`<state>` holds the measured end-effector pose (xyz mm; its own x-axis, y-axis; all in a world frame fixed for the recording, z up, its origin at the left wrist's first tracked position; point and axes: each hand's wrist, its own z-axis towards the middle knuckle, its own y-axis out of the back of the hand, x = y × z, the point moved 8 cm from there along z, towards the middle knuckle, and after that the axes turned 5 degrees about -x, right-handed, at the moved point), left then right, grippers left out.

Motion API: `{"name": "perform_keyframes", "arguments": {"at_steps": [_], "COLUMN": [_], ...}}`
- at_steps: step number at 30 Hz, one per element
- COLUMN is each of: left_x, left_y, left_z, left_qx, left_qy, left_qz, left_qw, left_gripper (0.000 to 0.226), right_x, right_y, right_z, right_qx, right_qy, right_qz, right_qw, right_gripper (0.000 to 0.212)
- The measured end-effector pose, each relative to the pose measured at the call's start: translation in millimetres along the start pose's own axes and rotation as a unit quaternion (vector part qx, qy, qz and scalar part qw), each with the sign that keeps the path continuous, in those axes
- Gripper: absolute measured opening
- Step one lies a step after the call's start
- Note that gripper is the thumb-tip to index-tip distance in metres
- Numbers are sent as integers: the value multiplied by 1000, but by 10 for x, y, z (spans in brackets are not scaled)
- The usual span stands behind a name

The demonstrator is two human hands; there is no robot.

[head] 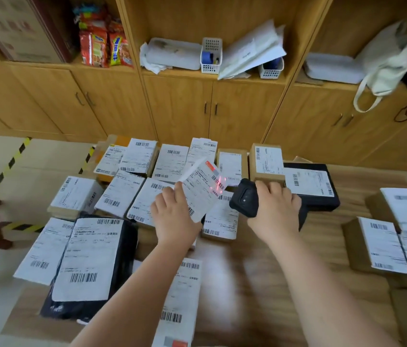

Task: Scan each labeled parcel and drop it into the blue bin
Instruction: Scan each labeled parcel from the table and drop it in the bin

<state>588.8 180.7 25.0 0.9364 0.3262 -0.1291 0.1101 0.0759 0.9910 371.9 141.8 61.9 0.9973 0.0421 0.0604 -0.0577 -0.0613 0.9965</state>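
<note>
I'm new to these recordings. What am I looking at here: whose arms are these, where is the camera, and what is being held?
There is no machine here: a person works with bare hands. The one picture comes from a camera worn on their head, looking forward and down. The left hand holds up a small white parcel with a printed label. The right hand grips a black scanner, whose red light falls on that label. Below lies a wooden table covered with many more labelled boxes and bags. Wooden cupboards stand behind. The blue bin is not in view.
</note>
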Motion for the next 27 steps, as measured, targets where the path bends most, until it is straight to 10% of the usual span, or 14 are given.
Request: {"name": "perform_keyframes", "arguments": {"at_steps": [10,15,27], "left_x": [-664,-1627,-4178], "left_y": [53,-12,226], "left_z": [-153,-680,-3588], "left_qx": [18,48,93], "left_qy": [-60,-201,-477], "left_qz": [-25,-56,-133], "left_qw": [998,977,864], "left_gripper": [104,100,108], "right_x": [-678,-1576,-3908], "right_y": [93,222,536], "right_z": [-439,-1048,-4256], "right_qx": [12,-65,-257], "right_qy": [-115,-243,-524], "right_qz": [113,306,292], "right_qw": [987,918,757], "right_gripper": [79,66,83]}}
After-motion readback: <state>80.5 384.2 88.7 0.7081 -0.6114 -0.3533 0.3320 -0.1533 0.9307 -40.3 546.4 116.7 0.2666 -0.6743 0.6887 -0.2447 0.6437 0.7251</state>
